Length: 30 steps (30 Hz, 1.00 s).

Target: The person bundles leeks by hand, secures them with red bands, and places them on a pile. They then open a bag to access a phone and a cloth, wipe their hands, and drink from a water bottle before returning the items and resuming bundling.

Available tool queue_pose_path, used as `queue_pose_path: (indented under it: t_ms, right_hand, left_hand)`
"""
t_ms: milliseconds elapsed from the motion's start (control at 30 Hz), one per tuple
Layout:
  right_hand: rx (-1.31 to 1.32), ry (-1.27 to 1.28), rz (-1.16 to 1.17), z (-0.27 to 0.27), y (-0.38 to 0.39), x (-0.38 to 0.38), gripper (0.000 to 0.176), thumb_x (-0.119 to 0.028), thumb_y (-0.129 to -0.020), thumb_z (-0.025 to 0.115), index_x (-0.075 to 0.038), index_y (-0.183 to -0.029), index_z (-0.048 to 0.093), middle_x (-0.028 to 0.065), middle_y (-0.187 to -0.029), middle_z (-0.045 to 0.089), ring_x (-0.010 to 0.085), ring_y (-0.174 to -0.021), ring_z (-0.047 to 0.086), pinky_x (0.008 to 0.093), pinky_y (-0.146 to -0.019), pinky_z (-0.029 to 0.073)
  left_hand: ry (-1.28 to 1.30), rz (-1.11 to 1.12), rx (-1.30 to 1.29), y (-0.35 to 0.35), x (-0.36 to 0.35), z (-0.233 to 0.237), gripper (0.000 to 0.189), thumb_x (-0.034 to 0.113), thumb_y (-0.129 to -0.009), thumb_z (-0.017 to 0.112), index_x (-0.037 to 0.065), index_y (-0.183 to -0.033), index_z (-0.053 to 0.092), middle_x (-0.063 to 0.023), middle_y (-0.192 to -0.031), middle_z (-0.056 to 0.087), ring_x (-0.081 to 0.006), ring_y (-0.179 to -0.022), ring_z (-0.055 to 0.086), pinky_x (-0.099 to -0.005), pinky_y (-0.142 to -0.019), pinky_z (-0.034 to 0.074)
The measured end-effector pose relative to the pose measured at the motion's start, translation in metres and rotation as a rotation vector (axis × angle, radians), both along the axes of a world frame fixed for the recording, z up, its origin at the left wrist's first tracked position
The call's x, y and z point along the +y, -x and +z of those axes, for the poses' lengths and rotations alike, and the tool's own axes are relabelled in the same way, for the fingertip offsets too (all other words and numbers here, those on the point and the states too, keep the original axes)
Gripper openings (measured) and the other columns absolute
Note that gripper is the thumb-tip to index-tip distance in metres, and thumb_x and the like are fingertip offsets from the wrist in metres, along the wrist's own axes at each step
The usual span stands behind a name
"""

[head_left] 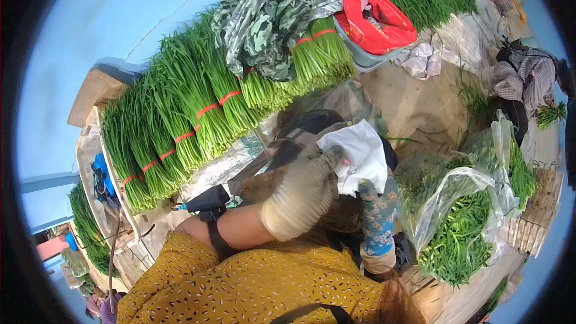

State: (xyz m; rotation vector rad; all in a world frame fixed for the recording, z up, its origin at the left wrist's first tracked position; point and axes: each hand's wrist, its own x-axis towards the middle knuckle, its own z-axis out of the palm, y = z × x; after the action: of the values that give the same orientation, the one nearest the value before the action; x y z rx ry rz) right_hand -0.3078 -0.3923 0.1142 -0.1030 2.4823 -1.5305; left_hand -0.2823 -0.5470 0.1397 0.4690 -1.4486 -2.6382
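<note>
My left hand (306,186), in a pale knitted work glove, pinches a crumpled white tissue (360,159) in front of my lap. A bare fingertip shows pink against the tissue. Behind the lower edge of the tissue is my right hand (368,188), at the end of a blue floral sleeve (380,219). Its fingers are mostly hidden, so their grip cannot be made out. A dark phone-like device (207,199) is strapped to my left forearm.
Bundles of green garlic chives (204,114) tied with red bands line the left and back. A camouflage cloth (264,24) lies over some. Behind stands a grey tub with a red bag (375,18). Loose chives fill a clear plastic bag (459,228) at right. Another person (525,78) is far right.
</note>
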Motion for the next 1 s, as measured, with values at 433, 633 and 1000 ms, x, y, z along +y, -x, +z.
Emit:
queue_pose_path:
  t_ms: [433,633,1000]
  right_hand:
    - [-0.102,0.227,-0.126,0.029,0.012,-0.005,0.019,-0.002,-0.082,0.071,-0.001,-0.100,0.066,0.0060,-0.091,0.067,0.0115,-0.076,0.062,0.0259,-0.068,0.050]
    - [0.157,0.100,-0.026,0.027,0.006,-0.013,0.026,0.002,-0.078,0.072,-0.002,-0.104,0.067,0.0086,-0.097,0.068,0.0139,-0.082,0.065,0.0267,-0.075,0.052]
    - [0.154,0.101,0.003,0.025,0.006,-0.002,0.034,0.000,-0.078,0.071,0.000,-0.111,0.064,0.0106,-0.104,0.068,0.0170,-0.089,0.064,0.0291,-0.079,0.052]
  left_hand:
    - [-0.334,0.027,-0.190,-0.006,-0.001,0.005,0.033,0.006,-0.101,0.043,-0.001,-0.133,0.045,-0.0093,-0.120,0.058,-0.0177,-0.112,0.055,-0.0294,-0.099,0.045]
    - [-0.525,0.061,-0.171,-0.003,0.005,-0.001,0.035,0.002,-0.098,0.046,-0.001,-0.133,0.045,-0.0130,-0.130,0.056,-0.0208,-0.115,0.056,-0.0314,-0.100,0.046]
    - [-0.661,0.110,-0.220,0.000,0.009,-0.011,0.037,0.006,-0.099,0.045,0.000,-0.135,0.043,-0.0152,-0.128,0.055,-0.0251,-0.115,0.057,-0.0371,-0.101,0.047]
